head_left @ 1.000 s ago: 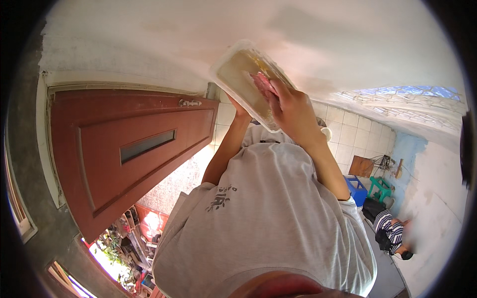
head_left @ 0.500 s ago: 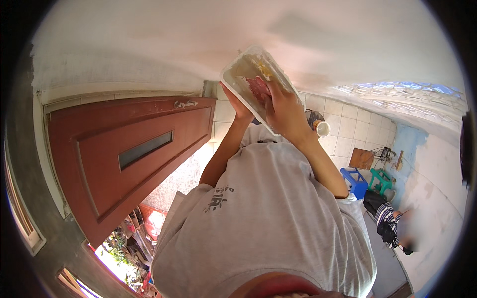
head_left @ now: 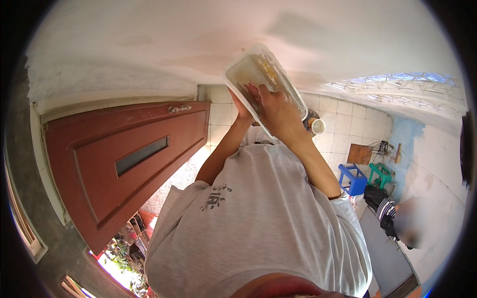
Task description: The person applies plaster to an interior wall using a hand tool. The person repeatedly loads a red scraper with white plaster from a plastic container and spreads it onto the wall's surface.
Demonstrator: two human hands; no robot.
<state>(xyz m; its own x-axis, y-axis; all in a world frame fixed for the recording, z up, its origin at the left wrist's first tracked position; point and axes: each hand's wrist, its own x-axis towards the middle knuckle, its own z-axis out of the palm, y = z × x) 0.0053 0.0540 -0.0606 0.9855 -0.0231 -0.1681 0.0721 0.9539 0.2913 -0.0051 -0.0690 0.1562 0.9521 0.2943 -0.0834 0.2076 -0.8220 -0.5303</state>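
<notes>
A person in a grey shirt (head_left: 248, 213) works close to a pale wall (head_left: 149, 25), a tray (head_left: 250, 70) raised in the air at about one o'clock, taking the wall as twelve. The left hand (head_left: 239, 105) has hold of the tray from outside, at the tray's own eight o'clock; the right hand (head_left: 279, 110) reaches in from its five o'clock, fingers closed on a red scrap (head_left: 253, 90).

From where I stand, the work looks under way rather than finished. A yellow streak (head_left: 268, 69) clings along the tray's inner side, so some material seems left in there, and the scrap is inside the tray, off the wall. The wall is uneven in tone, with a tan patch (head_left: 206, 62) near eleven o'clock; whether that marks work done or work left, I cannot tell.

Much is hidden. The left fingers lie mostly behind the tray, so their bend is hard to judge. The right hand covers part of the scrap, leaving its shape and material unclear. A cup (head_left: 318, 126) sits between two and three o'clock, its contents too small to read. A door (head_left: 130, 186) stands at nine, a blue stool (head_left: 358, 186) and a green stool (head_left: 380, 171) past three. Near four, a second person (head_left: 387, 211) is partly lost to blur.
</notes>
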